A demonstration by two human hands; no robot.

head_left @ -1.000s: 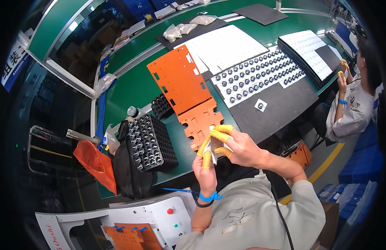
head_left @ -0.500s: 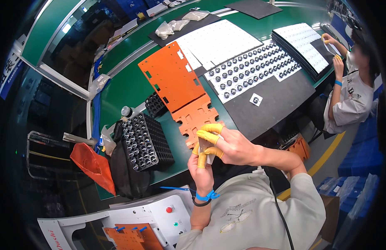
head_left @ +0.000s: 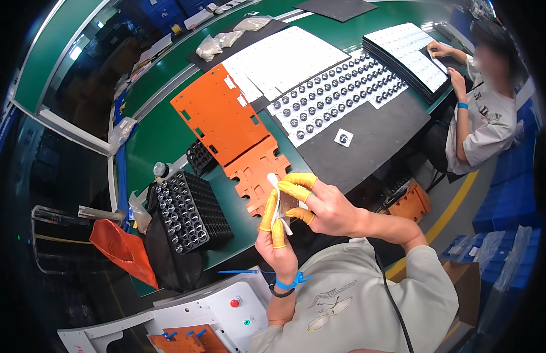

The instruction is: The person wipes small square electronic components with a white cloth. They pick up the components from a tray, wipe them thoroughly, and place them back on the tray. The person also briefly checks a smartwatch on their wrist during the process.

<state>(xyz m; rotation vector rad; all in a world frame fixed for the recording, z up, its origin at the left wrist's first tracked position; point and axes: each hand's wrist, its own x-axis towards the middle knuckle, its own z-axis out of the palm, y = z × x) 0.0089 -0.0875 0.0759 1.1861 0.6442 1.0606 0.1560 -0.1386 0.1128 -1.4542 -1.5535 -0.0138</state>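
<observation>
In front of my body both hands, with yellow finger cots, meet over a small flat greyish-brown piece (head_left: 290,206) and a folded white cloth or strip (head_left: 274,180). My left hand (head_left: 277,249) has the white material pinched between its fingers, against the piece's left side. My right hand (head_left: 334,212) grips the piece from the right, fingertips bent over it. Fingers cover most of the piece. Just beyond my hands lies an orange fixture, with a notched lower plate (head_left: 258,167) and a flat upper plate (head_left: 217,115).
To the left stand a black rack of round tubes (head_left: 181,206) and an orange bag (head_left: 123,250). Farther off are white sheets with rows of black round parts (head_left: 320,103) and a single square piece (head_left: 343,137) on a black mat (head_left: 367,144). A co-worker (head_left: 485,112) sits at right.
The white material has come into view, rising above the fingertips beside the piece. My left fingers have straightened upward along it. The whole view has shifted slightly.
</observation>
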